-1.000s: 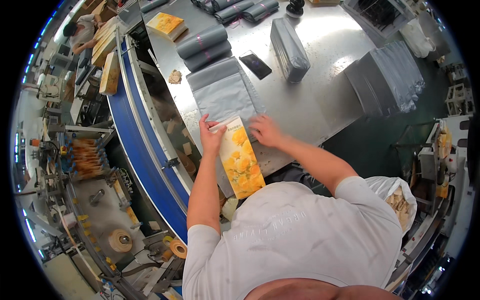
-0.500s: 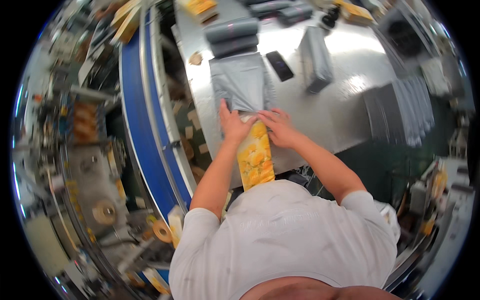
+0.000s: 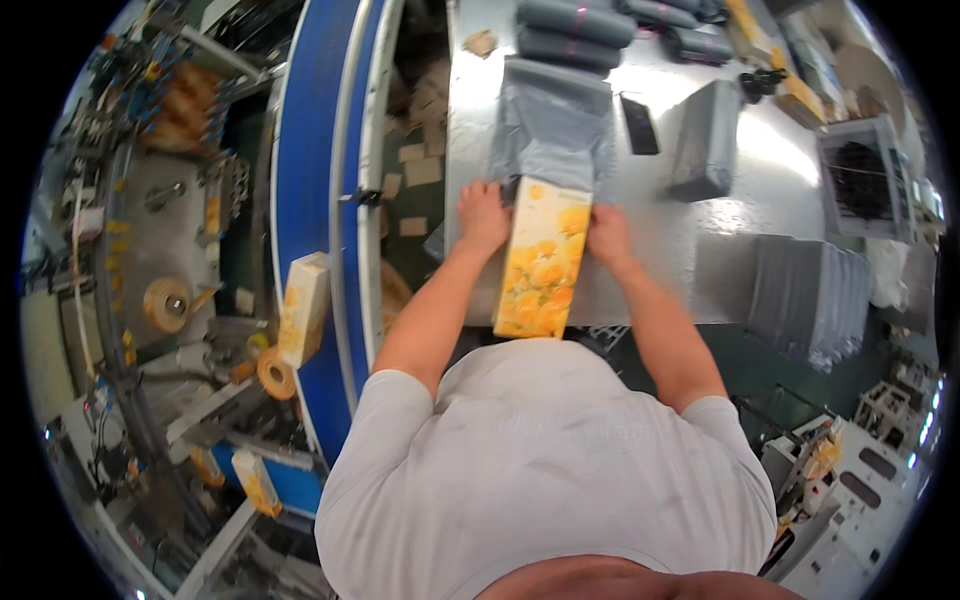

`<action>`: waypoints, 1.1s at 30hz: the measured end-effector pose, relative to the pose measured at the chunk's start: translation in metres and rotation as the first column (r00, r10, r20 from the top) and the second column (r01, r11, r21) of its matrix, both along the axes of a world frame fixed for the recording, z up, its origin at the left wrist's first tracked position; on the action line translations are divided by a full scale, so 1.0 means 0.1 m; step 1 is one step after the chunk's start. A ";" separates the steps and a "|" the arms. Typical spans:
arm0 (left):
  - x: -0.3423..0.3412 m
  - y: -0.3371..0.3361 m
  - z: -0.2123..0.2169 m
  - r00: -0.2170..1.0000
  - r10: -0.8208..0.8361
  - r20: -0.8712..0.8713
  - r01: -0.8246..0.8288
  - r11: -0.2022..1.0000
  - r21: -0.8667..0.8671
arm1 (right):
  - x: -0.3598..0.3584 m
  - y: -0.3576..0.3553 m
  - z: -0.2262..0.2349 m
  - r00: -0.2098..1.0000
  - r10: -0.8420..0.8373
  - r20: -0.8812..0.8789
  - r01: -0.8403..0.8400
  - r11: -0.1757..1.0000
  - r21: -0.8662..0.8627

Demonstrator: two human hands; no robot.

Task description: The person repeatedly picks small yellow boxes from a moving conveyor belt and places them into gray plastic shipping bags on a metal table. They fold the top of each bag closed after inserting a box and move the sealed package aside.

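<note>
A long yellow and white flower-printed box [image 3: 543,265] lies lengthwise in front of me, its near end reaching the table's front edge. Its far end meets the mouth of a grey plastic bag [image 3: 555,125] lying on the metal table; how far it reaches inside is hard to tell. My left hand [image 3: 484,215] is closed at the bag's left edge, beside the box. On the other side my right hand [image 3: 608,235] is closed at the bag's right edge, its fingertips partly hidden and slightly blurred.
Grey bag rolls [image 3: 575,40] lie beyond the bag on the table [image 3: 690,290]. A black phone [image 3: 638,125] and a grey wrapped package [image 3: 707,140] are to the right, near stacked grey packages [image 3: 810,295]. Left runs a blue conveyor [image 3: 310,150] with another flower-printed box [image 3: 305,310].
My hands have moved apart, from over the bag's mouth to either side of the box. More of the box's printed face shows. The whole view has shifted and turned.
</note>
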State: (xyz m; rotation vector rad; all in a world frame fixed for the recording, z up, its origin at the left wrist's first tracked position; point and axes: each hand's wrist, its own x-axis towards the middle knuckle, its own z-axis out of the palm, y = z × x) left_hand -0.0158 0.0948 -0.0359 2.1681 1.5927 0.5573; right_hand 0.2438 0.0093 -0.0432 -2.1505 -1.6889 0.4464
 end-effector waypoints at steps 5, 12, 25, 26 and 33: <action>-0.20 -0.15 -0.04 0.927 -0.369 -0.069 0.373 0.925 0.068 | -0.14 -0.50 0.17 0.999 0.027 -0.025 -0.033 0.967 -0.254; -0.72 -1.09 -0.06 0.825 -0.528 0.201 0.542 0.639 -0.546 | -0.18 -1.51 0.34 0.901 0.156 -0.404 -0.334 0.844 -0.419; -0.70 -1.29 -0.10 0.914 0.069 0.401 0.226 0.734 -0.641 | -1.09 -0.73 0.71 0.935 0.339 -0.104 -0.354 0.912 -0.208; -0.73 -1.33 -0.17 0.885 0.106 0.453 0.231 0.744 -0.627 | -1.17 -0.72 0.67 0.913 0.375 -0.159 -0.398 0.905 -0.149; -0.72 -1.22 0.04 0.872 -0.249 0.421 0.386 0.879 -0.279 | -1.28 -0.83 0.48 0.851 0.460 -0.253 -0.469 0.883 0.027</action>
